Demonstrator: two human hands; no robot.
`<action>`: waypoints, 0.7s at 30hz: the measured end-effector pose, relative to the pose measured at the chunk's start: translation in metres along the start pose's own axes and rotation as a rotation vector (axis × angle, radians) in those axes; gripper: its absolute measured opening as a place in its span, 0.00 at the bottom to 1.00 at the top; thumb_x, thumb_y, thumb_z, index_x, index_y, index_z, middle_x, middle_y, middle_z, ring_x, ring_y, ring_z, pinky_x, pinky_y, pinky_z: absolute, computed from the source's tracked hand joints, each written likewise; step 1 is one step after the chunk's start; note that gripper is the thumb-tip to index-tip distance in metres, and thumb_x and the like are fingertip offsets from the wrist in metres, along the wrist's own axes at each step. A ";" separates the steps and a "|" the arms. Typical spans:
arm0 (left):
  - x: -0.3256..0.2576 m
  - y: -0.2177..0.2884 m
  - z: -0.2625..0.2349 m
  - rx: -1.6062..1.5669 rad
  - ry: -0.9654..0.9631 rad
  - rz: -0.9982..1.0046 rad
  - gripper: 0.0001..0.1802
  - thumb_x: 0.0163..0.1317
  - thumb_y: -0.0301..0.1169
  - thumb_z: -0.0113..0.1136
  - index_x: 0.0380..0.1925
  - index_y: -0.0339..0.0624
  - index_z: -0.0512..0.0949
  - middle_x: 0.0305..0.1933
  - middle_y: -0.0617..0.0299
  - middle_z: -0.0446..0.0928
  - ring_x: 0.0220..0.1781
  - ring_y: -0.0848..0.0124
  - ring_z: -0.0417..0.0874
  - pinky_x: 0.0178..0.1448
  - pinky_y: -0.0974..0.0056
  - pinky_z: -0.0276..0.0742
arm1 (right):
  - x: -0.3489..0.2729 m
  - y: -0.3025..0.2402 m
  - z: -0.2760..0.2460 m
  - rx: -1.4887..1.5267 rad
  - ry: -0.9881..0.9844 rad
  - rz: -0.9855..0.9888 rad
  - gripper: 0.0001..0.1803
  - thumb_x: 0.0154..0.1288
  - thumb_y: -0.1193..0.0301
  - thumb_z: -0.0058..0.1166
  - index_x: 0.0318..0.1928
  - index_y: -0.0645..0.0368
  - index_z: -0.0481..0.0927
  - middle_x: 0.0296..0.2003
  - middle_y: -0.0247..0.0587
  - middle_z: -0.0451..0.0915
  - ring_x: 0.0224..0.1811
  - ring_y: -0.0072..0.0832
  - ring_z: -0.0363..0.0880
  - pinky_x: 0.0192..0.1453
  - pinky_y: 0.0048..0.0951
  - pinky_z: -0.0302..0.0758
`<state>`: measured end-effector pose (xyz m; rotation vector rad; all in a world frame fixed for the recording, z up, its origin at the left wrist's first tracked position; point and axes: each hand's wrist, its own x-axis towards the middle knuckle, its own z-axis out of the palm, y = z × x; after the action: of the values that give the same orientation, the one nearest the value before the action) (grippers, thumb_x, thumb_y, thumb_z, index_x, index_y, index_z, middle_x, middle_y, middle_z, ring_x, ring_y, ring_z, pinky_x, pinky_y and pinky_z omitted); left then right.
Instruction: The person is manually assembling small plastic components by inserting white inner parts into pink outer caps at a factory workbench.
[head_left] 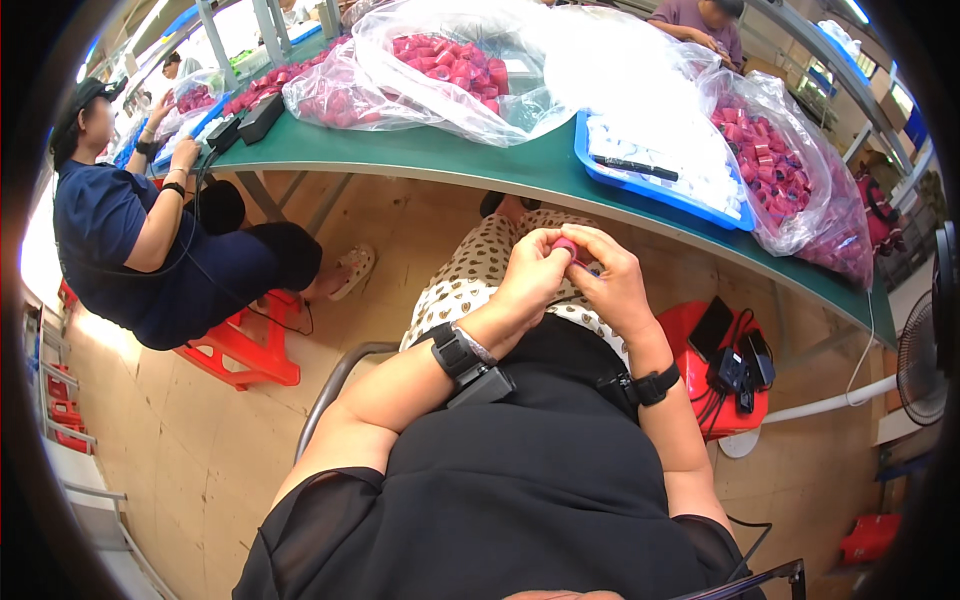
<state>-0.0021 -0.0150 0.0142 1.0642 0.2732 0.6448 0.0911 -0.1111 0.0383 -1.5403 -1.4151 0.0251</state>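
Above my lap, my left hand (537,268) and my right hand (606,278) meet, both closed around a small dark-pink cap-like piece (566,246). Fingers and thumbs cover most of it, so its full shape is hidden. Just beyond my hands, a blue tray (582,150) of small white pieces (640,150) sits at the table's near edge, with a black marker-like stick (634,167) lying across them. Clear plastic bags of similar pink pieces stand either side: one bag (345,95) at left, another bag (830,190) at right.
The green table (400,148) curves across in front of me. At my left, a co-worker (150,210) sits on a red stool (245,340). Black devices and cables rest on a red stool (680,325) at my right, near a fan (925,330). Another person (700,25) works across the table.
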 end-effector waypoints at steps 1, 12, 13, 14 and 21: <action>0.000 -0.001 -0.001 -0.001 0.002 -0.002 0.12 0.65 0.24 0.51 0.47 0.29 0.72 0.43 0.55 0.78 0.45 0.71 0.79 0.49 0.68 0.76 | 0.000 0.001 0.001 -0.040 0.005 -0.035 0.22 0.51 0.81 0.59 0.50 0.62 0.79 0.49 0.45 0.79 0.49 0.31 0.79 0.51 0.27 0.76; -0.003 0.004 -0.001 -0.069 -0.042 -0.079 0.11 0.65 0.26 0.52 0.46 0.33 0.73 0.42 0.60 0.78 0.40 0.76 0.78 0.46 0.70 0.76 | -0.001 0.005 0.001 0.040 -0.020 0.071 0.21 0.51 0.80 0.60 0.49 0.62 0.79 0.47 0.46 0.80 0.48 0.34 0.80 0.52 0.29 0.76; -0.003 0.005 -0.001 -0.070 -0.041 -0.080 0.11 0.65 0.26 0.52 0.46 0.33 0.73 0.42 0.60 0.78 0.40 0.76 0.78 0.46 0.70 0.76 | -0.001 0.003 0.001 0.051 -0.020 0.071 0.21 0.51 0.80 0.60 0.49 0.62 0.79 0.47 0.46 0.80 0.48 0.33 0.80 0.52 0.29 0.76; -0.003 0.005 -0.001 -0.055 -0.023 -0.087 0.10 0.65 0.26 0.52 0.45 0.33 0.74 0.42 0.60 0.78 0.40 0.76 0.78 0.46 0.70 0.76 | -0.001 0.003 0.001 0.051 -0.022 0.072 0.21 0.51 0.80 0.60 0.49 0.62 0.79 0.47 0.46 0.80 0.48 0.33 0.80 0.52 0.29 0.76; -0.001 -0.008 -0.003 -0.157 -0.023 -0.104 0.09 0.64 0.25 0.52 0.44 0.35 0.75 0.41 0.61 0.78 0.40 0.76 0.79 0.43 0.71 0.75 | -0.004 0.008 0.004 0.031 -0.018 0.063 0.21 0.52 0.79 0.59 0.49 0.63 0.78 0.47 0.46 0.80 0.48 0.35 0.80 0.53 0.29 0.76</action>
<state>-0.0020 -0.0160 0.0060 0.9004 0.2526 0.5509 0.0940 -0.1100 0.0292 -1.5624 -1.3738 0.0981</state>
